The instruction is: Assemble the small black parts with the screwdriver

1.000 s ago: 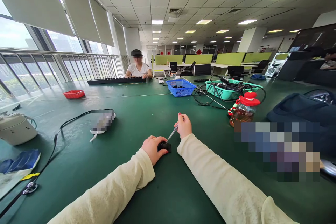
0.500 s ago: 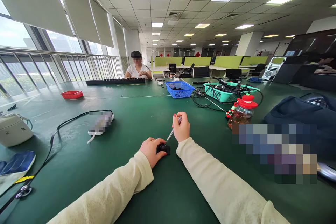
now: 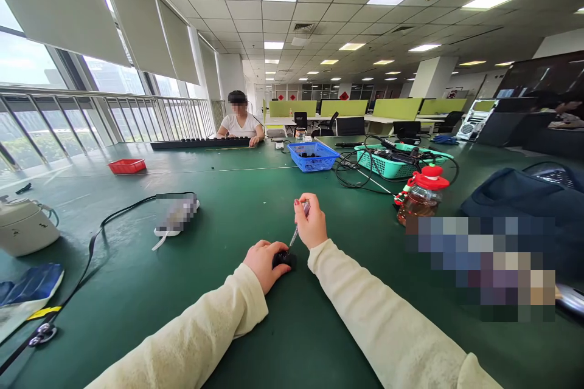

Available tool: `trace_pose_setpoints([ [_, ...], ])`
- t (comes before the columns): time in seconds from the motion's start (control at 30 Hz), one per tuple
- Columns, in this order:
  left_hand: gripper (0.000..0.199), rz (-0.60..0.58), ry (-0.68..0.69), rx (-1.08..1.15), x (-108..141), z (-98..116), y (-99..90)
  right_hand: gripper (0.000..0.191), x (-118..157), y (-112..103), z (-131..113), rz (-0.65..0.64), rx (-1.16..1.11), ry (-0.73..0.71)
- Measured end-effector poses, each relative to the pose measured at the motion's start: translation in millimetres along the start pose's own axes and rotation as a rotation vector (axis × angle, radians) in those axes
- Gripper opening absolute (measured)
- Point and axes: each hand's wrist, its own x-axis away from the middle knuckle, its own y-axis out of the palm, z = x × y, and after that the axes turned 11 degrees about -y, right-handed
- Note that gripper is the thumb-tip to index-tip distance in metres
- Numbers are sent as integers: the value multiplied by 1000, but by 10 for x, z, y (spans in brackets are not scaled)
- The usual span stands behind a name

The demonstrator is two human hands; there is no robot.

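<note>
Left hand [image 3: 264,264] is closing narrow on a small black part [image 3: 285,259], thumb along the near side, fingers over the far side, and is pressing it to the green tabletop [image 3: 219,213]. Right hand [image 3: 311,223] is pinching a slim screwdriver-like tool [image 3: 294,237] by its handle, shaft slanting down toward the part. Tip is meeting or almost meeting the top; can't tell which, contact point is too small.

Part is sitting in front of the wearer, near the middle of the view, between the forearms. Handling, my read: light, stiff, probably molded plastic, so weight isn't helping hold it down. Smooth faces may be slipping a bit on the tabletop under side load. Best hold is low on the two opposite sides, fingertips off the top where the tip is pointing. Small features on top could be chipping or marring under a hard push. Tool is looking light and rigid; handle is the place to grip, as the thin shaft is giving little purchase.

Farther out, blue basket [image 3: 313,163] is holding small dark pieces, and green basket [image 3: 387,168] is holding black cables, some spilling over its rim. Red-lidded jar [image 3: 417,202] is standing right of the hands.
</note>
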Motion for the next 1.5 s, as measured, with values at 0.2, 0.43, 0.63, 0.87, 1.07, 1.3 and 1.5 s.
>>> trace_pose_setpoints([
  [0.2, 34, 3, -18, 3, 18, 14, -14, 24, -6, 11, 372, 94, -110, 326],
  [0.43, 35, -2, -18, -2, 7, 5, -3, 24, 28, 60, 506, 131, -149, 441],
  [0.63, 35, -5, -23, 11, 12, 19, -14, 21, 8, 35, 445, 134, -110, 394],
  [0.87, 37, -24, -47, 11, 19, 46, -41, 16, 50, 100, 446, 114, -155, 540],
  [1.07, 37, -34, -51, 9, 26, 68, -58, 17, 67, 126, 420, 108, -200, 572],
  [1.3, 39, -46, -86, -13, 43, 91, -83, 16, 71, 116, 438, 120, -223, 655],
  [1.5, 38, -38, -81, -24, 36, 84, -72, 16, 69, 104, 379, 133, -245, 700],
])
